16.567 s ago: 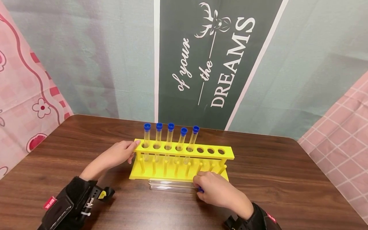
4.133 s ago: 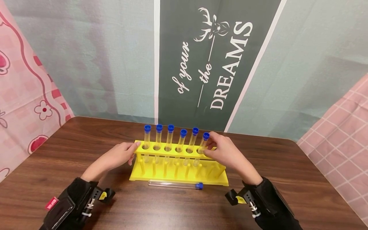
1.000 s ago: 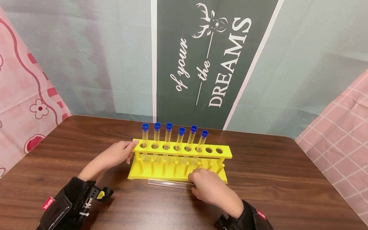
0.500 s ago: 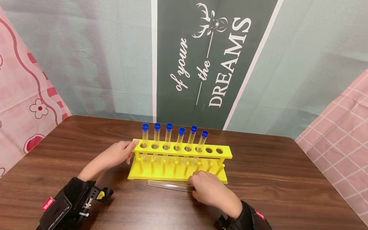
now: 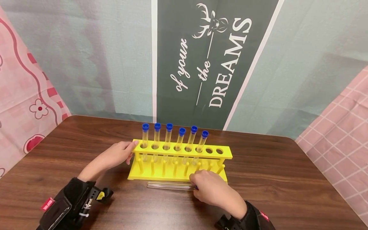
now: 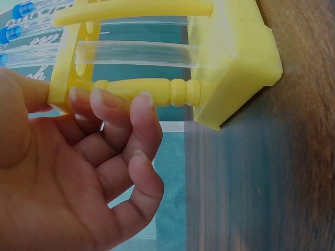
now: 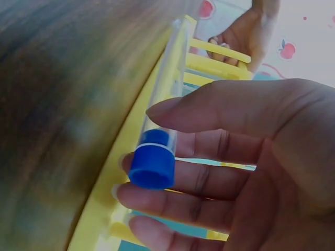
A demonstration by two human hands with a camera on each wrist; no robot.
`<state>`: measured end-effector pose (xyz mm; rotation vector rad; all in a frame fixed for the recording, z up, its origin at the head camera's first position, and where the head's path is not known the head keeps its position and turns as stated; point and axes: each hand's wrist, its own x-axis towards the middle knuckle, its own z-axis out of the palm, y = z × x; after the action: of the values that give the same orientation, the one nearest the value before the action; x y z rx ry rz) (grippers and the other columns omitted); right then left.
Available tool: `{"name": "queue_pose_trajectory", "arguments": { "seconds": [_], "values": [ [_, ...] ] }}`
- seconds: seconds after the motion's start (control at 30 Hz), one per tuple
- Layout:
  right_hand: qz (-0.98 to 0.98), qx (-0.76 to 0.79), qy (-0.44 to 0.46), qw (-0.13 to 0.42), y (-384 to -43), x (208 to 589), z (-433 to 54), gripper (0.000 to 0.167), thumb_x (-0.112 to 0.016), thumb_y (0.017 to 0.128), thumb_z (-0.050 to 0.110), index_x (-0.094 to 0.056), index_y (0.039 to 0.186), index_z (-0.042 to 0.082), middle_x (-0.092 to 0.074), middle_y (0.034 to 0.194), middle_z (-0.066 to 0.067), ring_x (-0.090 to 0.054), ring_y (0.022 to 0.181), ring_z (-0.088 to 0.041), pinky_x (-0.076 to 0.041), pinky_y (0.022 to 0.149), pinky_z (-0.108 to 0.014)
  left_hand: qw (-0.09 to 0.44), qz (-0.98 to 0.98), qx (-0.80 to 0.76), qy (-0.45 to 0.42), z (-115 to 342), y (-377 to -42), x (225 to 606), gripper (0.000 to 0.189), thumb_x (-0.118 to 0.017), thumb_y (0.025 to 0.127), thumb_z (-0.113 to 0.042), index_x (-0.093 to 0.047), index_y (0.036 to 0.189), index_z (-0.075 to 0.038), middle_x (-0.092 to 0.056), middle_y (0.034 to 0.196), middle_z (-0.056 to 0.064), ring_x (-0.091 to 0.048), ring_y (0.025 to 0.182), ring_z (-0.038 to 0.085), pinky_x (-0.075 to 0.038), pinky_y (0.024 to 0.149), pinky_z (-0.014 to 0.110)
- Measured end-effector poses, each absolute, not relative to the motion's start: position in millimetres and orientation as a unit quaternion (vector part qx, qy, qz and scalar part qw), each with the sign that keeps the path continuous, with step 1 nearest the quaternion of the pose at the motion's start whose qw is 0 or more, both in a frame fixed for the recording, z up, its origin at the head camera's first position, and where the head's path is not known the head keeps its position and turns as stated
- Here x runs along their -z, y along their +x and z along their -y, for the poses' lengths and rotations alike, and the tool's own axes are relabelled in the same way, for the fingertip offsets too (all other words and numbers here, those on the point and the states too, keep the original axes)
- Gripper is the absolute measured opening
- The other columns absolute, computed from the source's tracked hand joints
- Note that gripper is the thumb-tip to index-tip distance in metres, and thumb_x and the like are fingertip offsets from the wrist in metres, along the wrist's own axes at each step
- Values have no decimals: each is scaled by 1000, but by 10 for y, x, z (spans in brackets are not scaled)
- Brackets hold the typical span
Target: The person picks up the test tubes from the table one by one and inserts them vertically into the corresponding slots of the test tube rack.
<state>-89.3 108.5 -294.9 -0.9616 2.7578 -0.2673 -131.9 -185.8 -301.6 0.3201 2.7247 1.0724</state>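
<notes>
A yellow test tube rack stands on the table, with several blue-capped clear test tubes in its holes from the left. The two rightmost holes hold no tube. My left hand grips the left end of the rack's top bar, thumb on top, fingers curled by the end post. In front of the rack lies one more test tube, its closed end to the left. My right hand pinches it near the blue cap between thumb and fingers; the head view hides most of that cap.
Several upright yellow pegs line the rack's front base. A brown wood-grain table extends around it. Behind hangs a grey-green printed cloth, with pink cloths at both sides. Each wrist carries a black strap mount.
Since the oldest frame another tube has gone into the rack, leaving one in front. My right hand has come down from the rack to that tube, which has shifted slightly. My left hand keeps its hold.
</notes>
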Motion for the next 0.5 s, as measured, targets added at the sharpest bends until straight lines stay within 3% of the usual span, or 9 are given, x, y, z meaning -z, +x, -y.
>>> {"name": "queue_pose_trajectory", "arguments": {
  "seconds": [0.27,0.5],
  "values": [
    [-926,126,-342,104,-883,2861,-1153,25,-66,75,1,-45,66,11,-26,58,6,-25,53,-7,-21,50,-24,106,-921,-362,100,1856,-1311,3012,49,-29,100,-38,-49,73,-3,-47,59,5,-43,55,18,-33,55,30],
    [-923,138,-342,109,-892,2769,-1188,17,-66,75,3,-52,70,11,-40,58,6,-36,53,-7,-30,49,-22,100,-921,-361,104,1856,-1317,3022,48,-29,100,-37,-49,74,-2,-47,59,5,-41,54,17,-32,54,30]
  ]
}}
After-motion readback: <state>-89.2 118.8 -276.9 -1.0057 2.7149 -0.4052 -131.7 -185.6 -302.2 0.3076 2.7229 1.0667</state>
